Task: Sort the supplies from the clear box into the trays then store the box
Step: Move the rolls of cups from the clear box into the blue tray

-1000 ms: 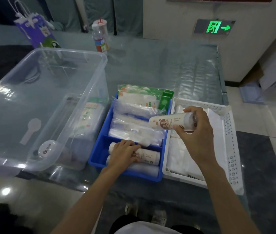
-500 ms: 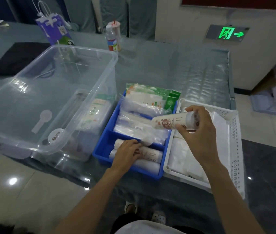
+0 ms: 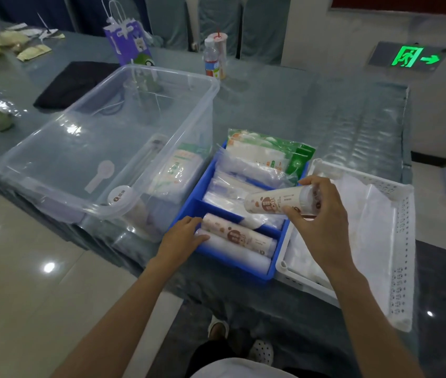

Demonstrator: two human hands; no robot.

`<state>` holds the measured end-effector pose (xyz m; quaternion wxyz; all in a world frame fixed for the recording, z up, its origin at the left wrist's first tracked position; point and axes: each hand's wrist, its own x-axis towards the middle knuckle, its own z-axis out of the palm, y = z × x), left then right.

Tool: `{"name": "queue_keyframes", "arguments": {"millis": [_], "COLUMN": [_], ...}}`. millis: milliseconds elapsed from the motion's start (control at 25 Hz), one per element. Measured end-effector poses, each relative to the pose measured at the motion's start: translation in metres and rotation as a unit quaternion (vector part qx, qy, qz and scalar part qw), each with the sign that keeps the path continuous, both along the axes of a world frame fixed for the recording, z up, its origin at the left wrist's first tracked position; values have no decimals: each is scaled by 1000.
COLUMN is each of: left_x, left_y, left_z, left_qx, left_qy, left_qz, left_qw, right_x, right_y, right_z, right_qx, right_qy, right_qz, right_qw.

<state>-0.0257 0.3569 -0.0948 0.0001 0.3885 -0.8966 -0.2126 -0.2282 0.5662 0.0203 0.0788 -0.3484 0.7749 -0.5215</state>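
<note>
I hold a printed roll (image 3: 279,203) sideways in my right hand (image 3: 322,222), just right of the frame's centre, above the blue tray (image 3: 186,214), so it lines up with the two rolls (image 3: 239,237) already lying in the tray's near compartment. My thumb and fingers are curled snugly round its right end, closed on it. My left hand (image 3: 182,238) lies loosely open at the tray's left end, fingertips touching the ends of those rolls, I think to push them over and make room. The clear box (image 3: 140,192) sits at centre left, nearly emptied, and the white basket (image 3: 404,241) at the right.
</note>
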Motion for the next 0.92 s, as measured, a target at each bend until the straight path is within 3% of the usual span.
{"name": "queue_keyframes", "arguments": {"millis": [120,200,400,760,920], "left_x": [4,2,3,-13,-27], "left_y": [3,7,13,43,56], "left_z": [1,2,0,28,44], "left_qx": [-41,-34,9,26,128], "left_qy": [-90,-102,24,226,310], "left_qz": [19,36,88,126,115], "left_qw": [995,994,996,966,935], "right_x": [4,5,3,2,1], "right_y": [2,3,9,10,10], "right_z": [-3,-4,-4,-4,-4], "right_qx": [4,8,14,19,22], "right_qy": [-3,0,13,17,20], "right_qz": [6,5,-8,-10,-12], "right_qw": [1000,1000,1000,1000,999]}}
